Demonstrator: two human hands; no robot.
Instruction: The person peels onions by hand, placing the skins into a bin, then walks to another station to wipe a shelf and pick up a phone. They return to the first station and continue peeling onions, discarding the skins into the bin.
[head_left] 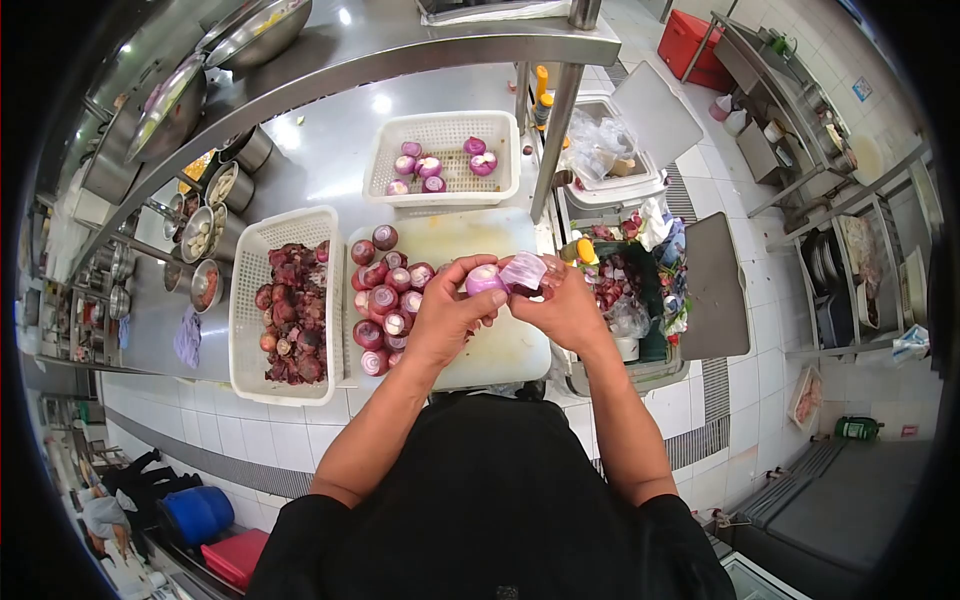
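Observation:
My left hand [450, 312] is closed round a red onion [485, 281] with a smooth, pale purple surface. Against it, my right hand [568, 310] pinches a loose piece of onion skin [523, 270], pale and streaked, with darker red skin beneath. A yellow and black handle [578, 250] shows just beyond the right hand's fingers; whether that hand holds it I cannot tell. Both hands are over a white cutting board [490, 355]. On the board's left side lies a pile of unpeeled red onions [385, 300] with cut ends.
Left of the board, a white crate [245, 340] holds dark onions and skins. Behind it, another crate [375, 160] contains several peeled onions. A waste bin [655, 335] with skins and plastic stands at the right. A steel shelf post [556, 140] rises behind the board.

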